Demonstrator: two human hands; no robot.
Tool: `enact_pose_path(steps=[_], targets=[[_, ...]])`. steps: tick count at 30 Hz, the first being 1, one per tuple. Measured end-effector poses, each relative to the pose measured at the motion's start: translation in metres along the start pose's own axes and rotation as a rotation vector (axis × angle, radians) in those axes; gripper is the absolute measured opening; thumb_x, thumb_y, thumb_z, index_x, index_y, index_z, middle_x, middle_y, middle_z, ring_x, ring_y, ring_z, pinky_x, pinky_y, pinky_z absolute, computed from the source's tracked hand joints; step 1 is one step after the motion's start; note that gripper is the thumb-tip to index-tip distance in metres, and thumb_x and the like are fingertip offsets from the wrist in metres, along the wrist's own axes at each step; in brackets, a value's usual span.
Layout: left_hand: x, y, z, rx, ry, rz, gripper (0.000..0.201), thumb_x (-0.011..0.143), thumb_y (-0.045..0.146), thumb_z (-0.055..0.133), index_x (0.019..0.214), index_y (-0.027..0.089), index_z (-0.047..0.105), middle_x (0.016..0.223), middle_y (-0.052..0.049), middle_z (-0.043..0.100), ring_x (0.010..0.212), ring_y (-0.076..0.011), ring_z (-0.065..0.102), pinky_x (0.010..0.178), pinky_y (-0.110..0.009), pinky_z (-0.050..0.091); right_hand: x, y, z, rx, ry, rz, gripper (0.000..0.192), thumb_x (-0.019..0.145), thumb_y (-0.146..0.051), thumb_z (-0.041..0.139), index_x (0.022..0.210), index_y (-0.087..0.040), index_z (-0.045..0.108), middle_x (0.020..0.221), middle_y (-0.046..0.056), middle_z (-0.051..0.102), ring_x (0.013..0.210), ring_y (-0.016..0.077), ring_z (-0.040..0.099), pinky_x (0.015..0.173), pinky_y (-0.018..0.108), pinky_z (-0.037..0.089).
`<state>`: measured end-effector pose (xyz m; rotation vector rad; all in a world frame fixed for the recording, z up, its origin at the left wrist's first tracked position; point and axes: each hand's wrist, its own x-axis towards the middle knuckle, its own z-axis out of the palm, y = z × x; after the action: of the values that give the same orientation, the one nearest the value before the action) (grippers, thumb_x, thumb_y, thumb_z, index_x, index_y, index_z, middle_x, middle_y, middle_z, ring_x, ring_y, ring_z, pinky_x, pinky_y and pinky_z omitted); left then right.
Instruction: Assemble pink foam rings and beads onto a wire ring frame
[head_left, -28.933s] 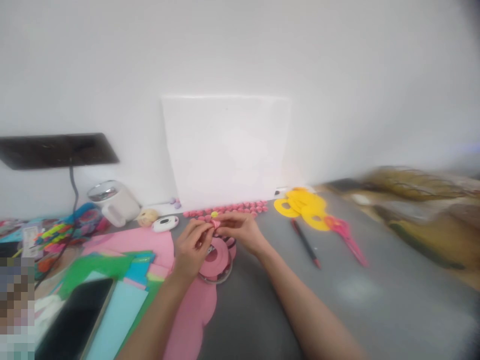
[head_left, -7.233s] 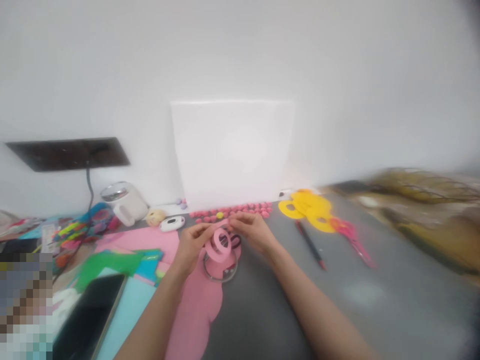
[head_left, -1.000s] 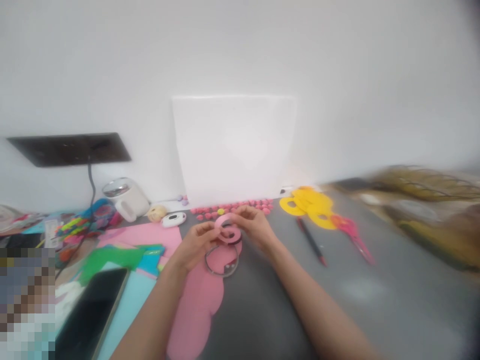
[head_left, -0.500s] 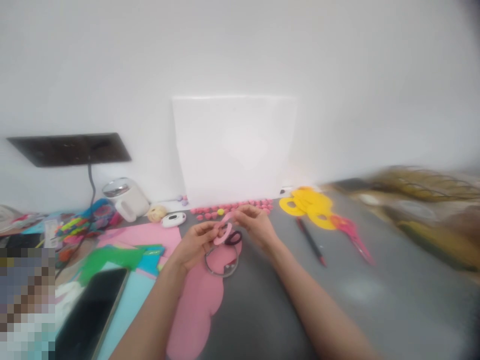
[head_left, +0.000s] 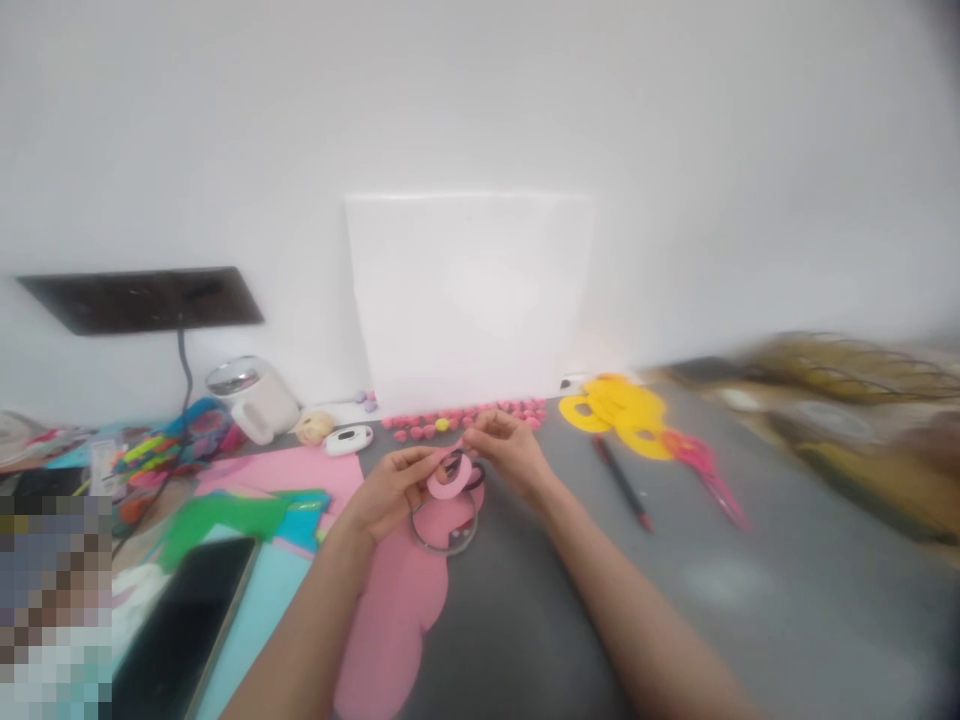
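Observation:
My left hand [head_left: 397, 487] is closed, its fingertips pinching a small pink paper ring [head_left: 448, 489] by its left edge. My right hand [head_left: 510, 450] is closed too, thumb and fingers pinched at the ring's upper right, where a thin pink bit shows. Black scissor handles [head_left: 477, 476] lie partly hidden behind the ring. Just below is a thin metallic hoop [head_left: 442, 551], resting over a scalloped pink sheet [head_left: 390, 620]. Behind my hands run rows of small pink beads [head_left: 420, 433] with one yellow bead [head_left: 442, 425] among them.
To the right are yellow cut-out rings [head_left: 619, 405], a black-and-red pen [head_left: 624, 485] and pink scissors [head_left: 709, 470]. On the left lie a phone [head_left: 184, 620], coloured sheets [head_left: 225, 520] and a white device [head_left: 255, 400]. A white board [head_left: 472, 300] leans against the wall.
The pink ring has turned to face me more, so its round opening shows. It now covers more of the black handles. Both hands stay in nearly the same place.

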<state>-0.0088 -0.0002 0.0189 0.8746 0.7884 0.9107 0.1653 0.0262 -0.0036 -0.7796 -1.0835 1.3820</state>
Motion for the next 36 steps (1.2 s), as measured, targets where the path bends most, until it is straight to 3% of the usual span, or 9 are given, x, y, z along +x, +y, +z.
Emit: enact_pose_path(steps=[5, 13, 19, 25, 36], targets=[[0.0003, 0.0007, 0.0009, -0.018, 0.006, -0.009, 0.014, 0.070, 0.023, 0.072, 0.080, 0.014, 0.072, 0.071, -0.004, 0.067, 0.063, -0.0108, 0.057, 0.061, -0.022, 0.043, 0.0016, 0.0009, -0.0005, -0.002, -0.028, -0.028, 0.021, 0.061, -0.030, 0.076, 0.063, -0.017, 0.060, 0.057, -0.004, 0.060, 0.054, 0.0082, 0.054, 0.057, 0.023, 0.045], [0.0021, -0.0008, -0.0029, -0.043, 0.048, -0.001, 0.014, 0.068, 0.024, 0.074, 0.075, 0.012, 0.071, 0.066, -0.003, 0.064, 0.058, -0.0097, 0.055, 0.056, -0.022, 0.042, 0.0025, 0.0013, -0.0021, 0.049, -0.065, -0.004, 0.020, 0.063, -0.031, 0.075, 0.076, -0.018, 0.067, 0.078, 0.002, 0.070, 0.070, 0.0127, 0.064, 0.073, 0.029, 0.050], [0.0029, -0.0019, -0.0038, -0.031, 0.027, 0.011, 0.013, 0.070, 0.023, 0.072, 0.073, 0.011, 0.070, 0.067, -0.004, 0.064, 0.061, -0.0100, 0.056, 0.058, -0.021, 0.044, 0.0029, 0.0050, -0.0048, 0.013, -0.051, -0.026, 0.022, 0.061, -0.028, 0.077, 0.076, -0.017, 0.065, 0.069, 0.000, 0.068, 0.063, 0.0123, 0.063, 0.065, 0.027, 0.051], [0.0013, -0.0029, -0.0023, 0.018, 0.026, 0.000, 0.019, 0.069, 0.021, 0.073, 0.085, 0.011, 0.071, 0.075, -0.006, 0.067, 0.067, -0.0111, 0.058, 0.064, -0.021, 0.046, -0.0015, 0.0001, 0.0005, -0.075, -0.074, -0.047, 0.021, 0.062, -0.028, 0.076, 0.064, -0.016, 0.059, 0.059, -0.003, 0.060, 0.055, 0.0091, 0.056, 0.057, 0.023, 0.047], [0.0027, -0.0036, -0.0047, -0.001, 0.064, 0.014, 0.016, 0.068, 0.020, 0.074, 0.081, 0.012, 0.071, 0.072, -0.004, 0.066, 0.066, -0.0111, 0.059, 0.064, -0.022, 0.046, 0.0001, 0.0009, -0.0005, -0.058, -0.068, 0.005, 0.018, 0.063, -0.030, 0.075, 0.072, -0.017, 0.065, 0.072, 0.001, 0.068, 0.063, 0.0115, 0.061, 0.063, 0.026, 0.049]])
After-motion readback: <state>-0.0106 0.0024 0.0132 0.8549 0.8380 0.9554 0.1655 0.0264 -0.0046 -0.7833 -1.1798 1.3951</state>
